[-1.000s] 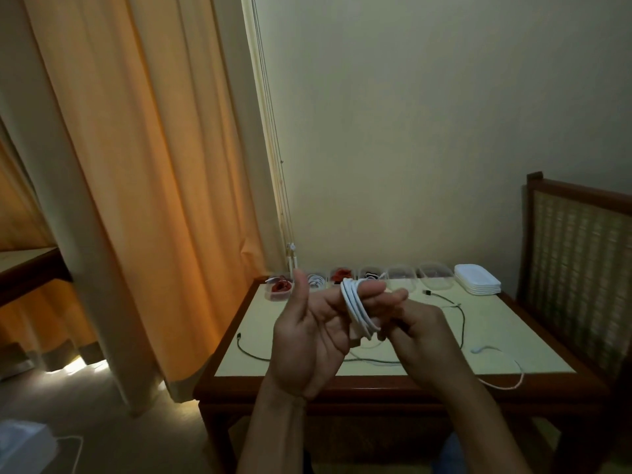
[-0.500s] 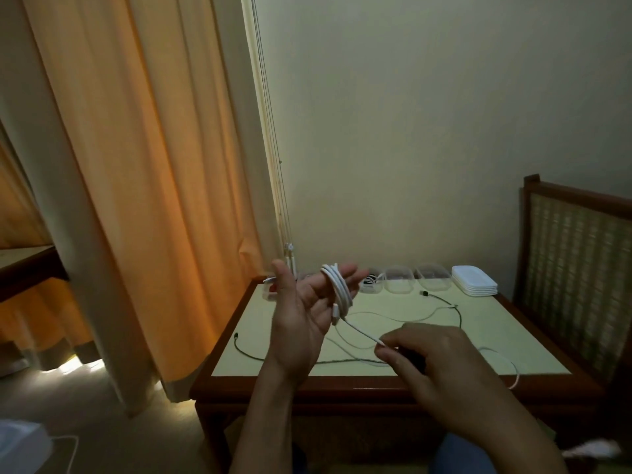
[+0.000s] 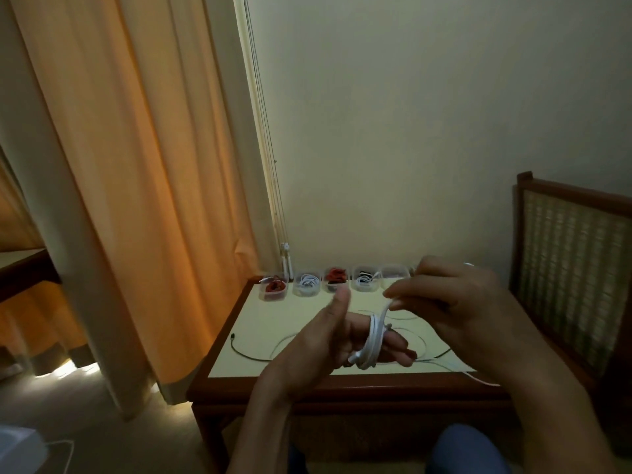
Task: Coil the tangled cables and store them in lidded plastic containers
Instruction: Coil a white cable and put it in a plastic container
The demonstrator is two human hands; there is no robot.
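White cable (image 3: pixel 372 340) coils round straight fingers (image 3: pixel 398 348) of left hand (image 3: pixel 321 347); right hand (image 3: pixel 455 302) pinches its strand.

The white cable (image 3: pixel 372 340) is wound in several close loops round the outstretched fingers of the left hand (image 3: pixel 328 350), and its free strand rises to the right hand (image 3: pixel 455 302), which pinches it above the table (image 3: pixel 260 323). A thin black cable (image 3: pixel 246 353) lies loose near the table's left edge. Small clear containers (image 3: pixel 306 291) stand in a row along the far edge, holding red, white and black coils.
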